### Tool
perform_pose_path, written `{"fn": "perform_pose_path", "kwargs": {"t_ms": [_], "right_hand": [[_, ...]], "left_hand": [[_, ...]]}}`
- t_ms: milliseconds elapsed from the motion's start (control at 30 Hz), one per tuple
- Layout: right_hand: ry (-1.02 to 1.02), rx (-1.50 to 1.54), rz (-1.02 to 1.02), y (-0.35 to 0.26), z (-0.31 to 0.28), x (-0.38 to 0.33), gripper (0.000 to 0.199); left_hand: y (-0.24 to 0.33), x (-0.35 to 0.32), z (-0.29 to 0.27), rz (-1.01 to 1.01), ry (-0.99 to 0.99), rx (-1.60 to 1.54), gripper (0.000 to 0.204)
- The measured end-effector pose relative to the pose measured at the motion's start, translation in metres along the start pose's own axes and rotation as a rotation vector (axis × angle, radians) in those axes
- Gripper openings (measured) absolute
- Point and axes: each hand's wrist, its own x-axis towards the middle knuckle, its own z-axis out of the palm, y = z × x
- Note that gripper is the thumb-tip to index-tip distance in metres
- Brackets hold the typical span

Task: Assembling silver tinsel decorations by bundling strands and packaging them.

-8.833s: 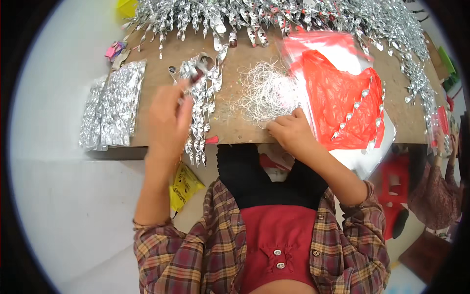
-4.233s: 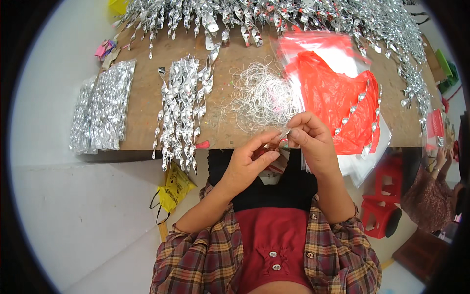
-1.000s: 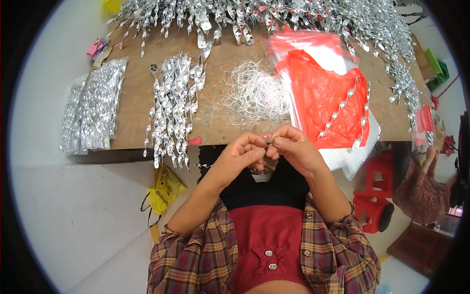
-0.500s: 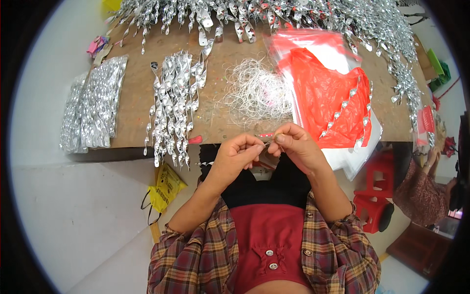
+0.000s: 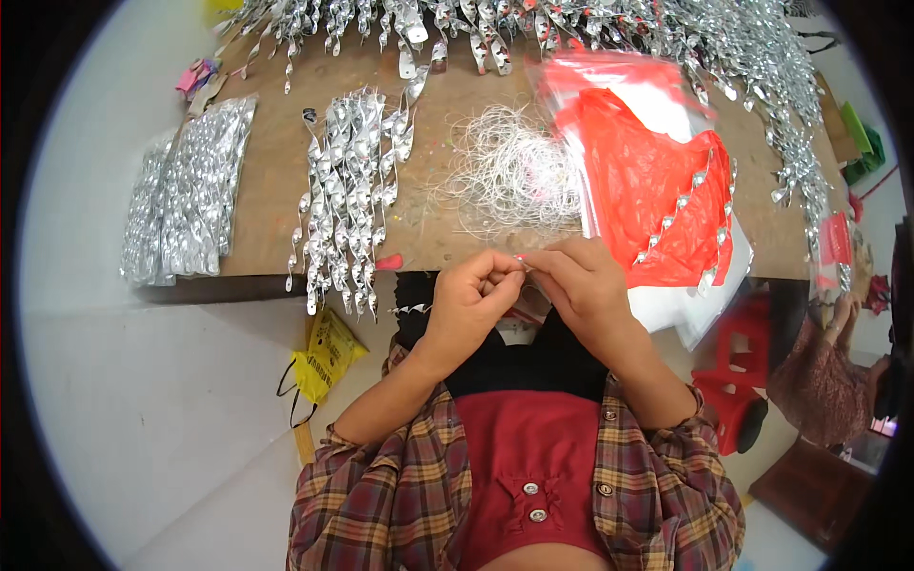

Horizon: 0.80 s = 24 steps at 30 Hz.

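Observation:
Just past the table's near edge, my left hand [image 5: 476,300] and my right hand [image 5: 583,284] meet at the fingertips, both closed in a pinch. Between them is a thin string, mostly hidden now by the fingers. A twisted silver strip [image 5: 411,308] pokes out beside my left hand; whether the hand holds it, I cannot tell. Beyond my hands lies a tangled heap of white string [image 5: 522,171]. To its left, a bunch of twisted silver strips [image 5: 350,195] hangs partly over the edge.
Packed silver strips [image 5: 205,186] lie at the table's left. A red plastic bag [image 5: 633,181] with two strips rests on clear bags at right. Silver strips [image 5: 609,33] heap along the back. Red stools [image 5: 733,381] and another person [image 5: 824,381] are at right, a yellow bag [image 5: 328,357] below left.
My fingertips have drawn together, and my right hand has turned so its back covers the pinch. The string that showed between the fingers is now mostly hidden. The whole view has shifted slightly.

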Motion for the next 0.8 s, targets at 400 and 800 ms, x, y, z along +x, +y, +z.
{"fn": "perform_pose_path", "kwargs": {"t_ms": [400, 800], "right_hand": [[-0.044, 1.145, 0.748, 0.01, 0.01, -0.007, 0.006], [-0.114, 1.026, 0.625, 0.017, 0.014, -0.008, 0.007]], "left_hand": [[-0.004, -0.002, -0.001, 0.015, -0.015, -0.113, 0.015], [-0.009, 0.001, 0.0, -0.057, -0.009, -0.352, 0.018]]}}
